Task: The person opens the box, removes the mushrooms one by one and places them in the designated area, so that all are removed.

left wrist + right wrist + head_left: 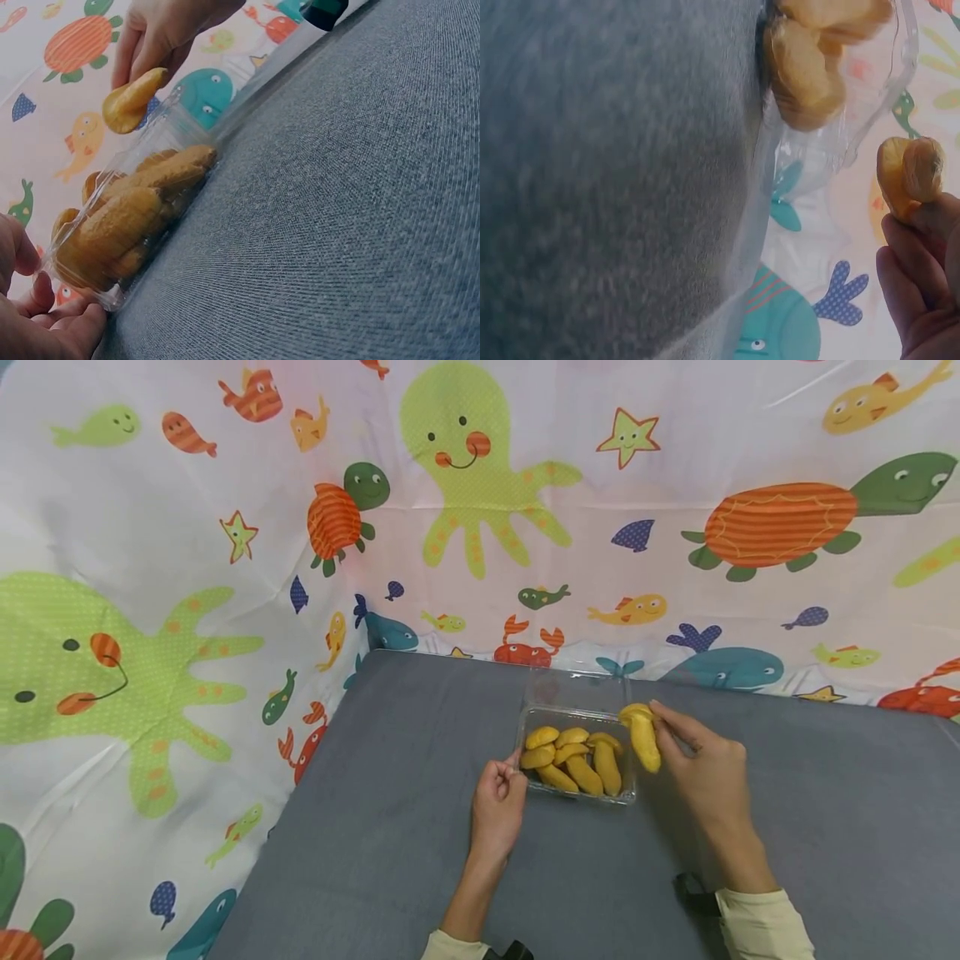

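Note:
A clear plastic clamshell box [628, 797] lies with its lid [573, 689] folded back, and several yellow mushrooms [606, 768] fill it. My left hand [498, 806] pinches the box's left edge between thumb and fingers; the left wrist view shows these fingers [75, 322] at the box's corner. Just right of the box and above the table, my right hand [708, 777] pinches one yellow mushroom [642, 739] by its cap, stem pointing down. That mushroom [922, 169] also shows at the fingertips in the right wrist view, apart from the box.
A grey cloth covers the table [390, 827]. Behind and to the left stands a white curtain [300, 460] printed with sea animals. A dark strap [696, 893] sits at the right wrist.

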`<state>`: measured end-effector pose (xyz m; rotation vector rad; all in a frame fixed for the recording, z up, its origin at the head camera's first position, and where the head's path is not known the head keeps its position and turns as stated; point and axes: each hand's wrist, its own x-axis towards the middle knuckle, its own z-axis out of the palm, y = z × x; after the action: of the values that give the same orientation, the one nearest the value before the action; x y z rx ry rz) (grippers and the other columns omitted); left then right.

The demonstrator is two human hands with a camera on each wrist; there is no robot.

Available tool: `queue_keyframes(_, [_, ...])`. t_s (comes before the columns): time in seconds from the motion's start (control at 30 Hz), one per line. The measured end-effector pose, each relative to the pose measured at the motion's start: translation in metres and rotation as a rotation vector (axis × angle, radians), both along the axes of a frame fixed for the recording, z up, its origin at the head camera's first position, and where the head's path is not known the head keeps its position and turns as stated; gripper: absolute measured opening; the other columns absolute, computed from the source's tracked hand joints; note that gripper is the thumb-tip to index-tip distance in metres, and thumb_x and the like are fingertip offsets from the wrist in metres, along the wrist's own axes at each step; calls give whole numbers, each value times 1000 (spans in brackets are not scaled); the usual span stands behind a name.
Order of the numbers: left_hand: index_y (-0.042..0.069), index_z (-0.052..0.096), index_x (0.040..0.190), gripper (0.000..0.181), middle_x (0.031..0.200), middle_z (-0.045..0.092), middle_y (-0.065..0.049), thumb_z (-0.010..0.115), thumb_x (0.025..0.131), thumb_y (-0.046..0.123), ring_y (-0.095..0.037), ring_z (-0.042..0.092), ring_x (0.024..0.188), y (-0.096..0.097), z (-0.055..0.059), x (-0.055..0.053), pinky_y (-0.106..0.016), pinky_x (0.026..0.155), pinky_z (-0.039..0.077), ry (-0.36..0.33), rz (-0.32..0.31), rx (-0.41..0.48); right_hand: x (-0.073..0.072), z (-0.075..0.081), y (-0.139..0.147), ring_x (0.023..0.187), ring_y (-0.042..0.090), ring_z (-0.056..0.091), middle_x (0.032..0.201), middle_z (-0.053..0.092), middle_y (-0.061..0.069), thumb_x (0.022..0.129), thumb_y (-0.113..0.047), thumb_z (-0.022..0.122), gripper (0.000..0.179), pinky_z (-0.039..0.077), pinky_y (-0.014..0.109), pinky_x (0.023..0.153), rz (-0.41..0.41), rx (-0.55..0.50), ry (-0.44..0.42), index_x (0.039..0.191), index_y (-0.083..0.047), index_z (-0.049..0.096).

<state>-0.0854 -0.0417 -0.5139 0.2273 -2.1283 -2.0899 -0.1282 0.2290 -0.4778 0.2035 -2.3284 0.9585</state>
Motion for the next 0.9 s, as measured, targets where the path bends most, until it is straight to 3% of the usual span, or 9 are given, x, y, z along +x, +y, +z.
queue_keyframes(0.07, [7,52,89,11,142,65,-19,57,98,3,-22,65,115,0,-1,1,-30,90,49,3,1,5,0,0,3,105,21,73,115,79,11,94,-5,78,33,39,-2,77,-27,-16,-4,126,-13,79])
queue_keyframes(0.13, [6,52,90,10,143,65,-19,56,98,3,-28,61,130,0,-2,1,-36,98,49,8,-3,13,-1,0,6,106,3,70,114,79,12,94,-4,78,32,40,-2,76,-41,-42,-10,125,-12,79])
queue_keyframes(0.23, [6,53,90,9,143,65,-18,56,99,4,-29,57,138,0,-3,1,-42,104,48,9,-6,15,-2,1,10,106,-21,57,114,78,14,95,-2,77,30,42,-1,77,-59,-80,-23,124,-8,78])
queue_keyframes(0.3, [6,53,91,9,143,65,-18,55,99,4,-28,56,138,0,-3,1,-42,103,47,11,-8,18,-3,1,13,104,-27,53,114,78,15,95,-2,76,29,41,-1,81,-77,-94,-33,123,-7,78])
queue_keyframes(0.37, [6,53,90,9,143,65,-18,55,99,4,-28,57,138,0,-2,1,-41,102,48,14,-6,16,-2,0,15,106,-17,60,114,78,15,95,-3,76,29,41,-1,81,-103,-95,-53,123,-7,78])
queue_keyframes(0.47, [5,52,91,9,144,64,-19,55,99,3,-28,56,138,0,-1,1,-39,101,47,17,-11,27,-2,-2,19,108,7,70,115,78,15,95,-4,76,29,41,-1,81,-143,-106,-86,124,-8,78])
queue_keyframes(0.57, [5,53,91,9,144,63,-19,55,99,3,-27,56,137,0,-1,0,-37,100,47,13,-14,29,-2,-2,21,108,28,73,117,78,15,96,-6,76,30,41,-1,80,-166,-120,-117,126,-9,78])
queue_keyframes(0.9, [6,53,90,9,142,66,-18,56,98,3,-25,59,130,1,-1,0,-37,99,47,5,2,5,-1,-3,27,109,30,74,119,77,14,99,-13,74,29,39,-3,77,-203,-101,-214,127,-8,77])
